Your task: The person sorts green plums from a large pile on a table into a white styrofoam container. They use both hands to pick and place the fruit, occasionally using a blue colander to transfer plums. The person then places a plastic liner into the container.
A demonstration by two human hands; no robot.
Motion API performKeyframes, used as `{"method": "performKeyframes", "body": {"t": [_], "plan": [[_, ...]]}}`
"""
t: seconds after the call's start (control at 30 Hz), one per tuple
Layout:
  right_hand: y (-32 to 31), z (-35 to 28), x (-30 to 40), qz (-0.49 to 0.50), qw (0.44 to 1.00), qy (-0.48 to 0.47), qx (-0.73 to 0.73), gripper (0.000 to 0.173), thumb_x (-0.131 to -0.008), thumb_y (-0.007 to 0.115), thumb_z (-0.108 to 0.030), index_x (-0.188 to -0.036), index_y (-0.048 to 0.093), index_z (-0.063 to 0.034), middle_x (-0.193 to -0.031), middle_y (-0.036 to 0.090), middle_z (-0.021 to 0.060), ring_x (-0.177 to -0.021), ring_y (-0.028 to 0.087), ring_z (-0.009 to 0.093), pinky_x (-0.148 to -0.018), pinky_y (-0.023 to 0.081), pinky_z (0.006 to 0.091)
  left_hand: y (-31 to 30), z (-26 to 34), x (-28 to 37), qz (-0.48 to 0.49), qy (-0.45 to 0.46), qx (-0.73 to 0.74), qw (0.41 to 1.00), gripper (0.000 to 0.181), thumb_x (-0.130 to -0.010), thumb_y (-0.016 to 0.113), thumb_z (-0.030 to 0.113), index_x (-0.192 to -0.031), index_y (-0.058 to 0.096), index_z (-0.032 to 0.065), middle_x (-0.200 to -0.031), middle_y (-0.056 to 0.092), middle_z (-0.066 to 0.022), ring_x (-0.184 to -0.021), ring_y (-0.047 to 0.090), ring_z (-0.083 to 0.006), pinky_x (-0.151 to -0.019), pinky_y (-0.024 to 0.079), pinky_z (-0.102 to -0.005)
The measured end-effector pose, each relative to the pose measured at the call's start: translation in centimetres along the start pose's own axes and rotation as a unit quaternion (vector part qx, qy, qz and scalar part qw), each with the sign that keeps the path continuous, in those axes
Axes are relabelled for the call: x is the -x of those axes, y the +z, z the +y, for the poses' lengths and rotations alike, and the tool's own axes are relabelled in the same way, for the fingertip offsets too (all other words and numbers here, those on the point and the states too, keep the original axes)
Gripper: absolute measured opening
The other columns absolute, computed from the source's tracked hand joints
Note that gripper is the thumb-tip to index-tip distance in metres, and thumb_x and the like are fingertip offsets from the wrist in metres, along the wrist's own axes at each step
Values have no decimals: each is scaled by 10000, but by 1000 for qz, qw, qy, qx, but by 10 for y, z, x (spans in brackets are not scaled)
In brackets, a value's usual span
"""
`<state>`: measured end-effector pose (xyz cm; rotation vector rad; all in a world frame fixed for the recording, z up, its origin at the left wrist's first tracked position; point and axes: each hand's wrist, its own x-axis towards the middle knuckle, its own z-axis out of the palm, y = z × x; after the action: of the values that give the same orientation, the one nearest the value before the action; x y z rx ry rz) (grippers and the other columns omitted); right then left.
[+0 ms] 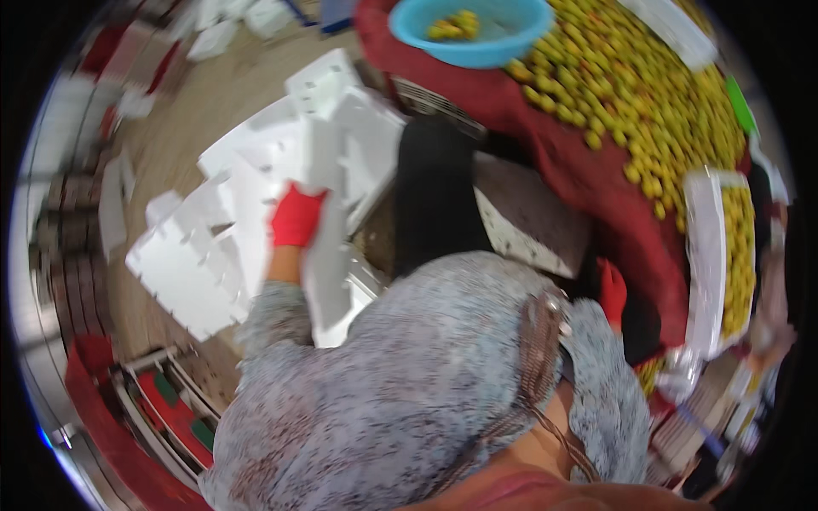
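My left hand (297, 216), in a red glove, grips the edge of a white foam box (327, 255) within a loose pile of such boxes. Its fingertips are blurred and partly hidden at the box wall. Also gloved in red, my right hand (612, 292) hangs low beside my body, near the hanging edge of a dark red cloth (661, 274). The fingers there are blurred, and whether they hold anything does not show. More white foam boxes (185, 274) lie tilted against one another on the floor to my left.
Yellow-green fruit (613, 76) covers much of the cloth-draped table. A light blue basin (473, 54) holds a few fruits. A filled white foam box (703, 262) stands at the table's right. Another person's arm (773, 287) shows beyond it. A red-and-white rack (169, 409) stands lower left.
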<state>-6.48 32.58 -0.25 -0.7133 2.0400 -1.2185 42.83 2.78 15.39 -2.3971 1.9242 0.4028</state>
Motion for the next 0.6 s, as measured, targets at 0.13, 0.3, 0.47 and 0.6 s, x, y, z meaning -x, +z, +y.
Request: {"method": "performKeyframes", "body": {"t": [0.13,0.3,0.47,0.6], "plan": [[-7,8,0,37,998,33,-46,311,-948,530,-271,-1062,669,-18,-1031,678,81,-963,614,152,-883,447,271,-132,59,23,-66,263,121,955,507,-746,731,285,-1126,576,-11,-1007,661,-161,-927,629,-294,-817,483,-401],[1,1,8,42,997,-7,-59,294,-929,549,-285,-999,693,-38,-974,681,66,-907,611,132,-844,450,264,-260,115,64,-267,505,-5,821,642,-617,772,44,-1219,556,-13,-1061,646,-61,-1040,577,-180,-892,461,-320],[-3,-10,30,92,978,-46,-181,306,-932,561,-286,-1032,671,-19,-973,675,42,-909,592,123,-836,448,264,-205,264,89,-259,589,18,765,464,-767,695,148,-1186,575,-13,-1006,658,-86,-867,628,-151,-744,516,-302],[-39,49,36,244,949,-72,-187,376,-944,519,-347,-1097,646,-27,-1039,658,34,-950,587,149,-868,436,281,-56,374,193,-446,693,-95,558,599,-716,756,319,-1196,571,12,-1033,654,-150,-964,617,-243,-843,480,-334]]}}
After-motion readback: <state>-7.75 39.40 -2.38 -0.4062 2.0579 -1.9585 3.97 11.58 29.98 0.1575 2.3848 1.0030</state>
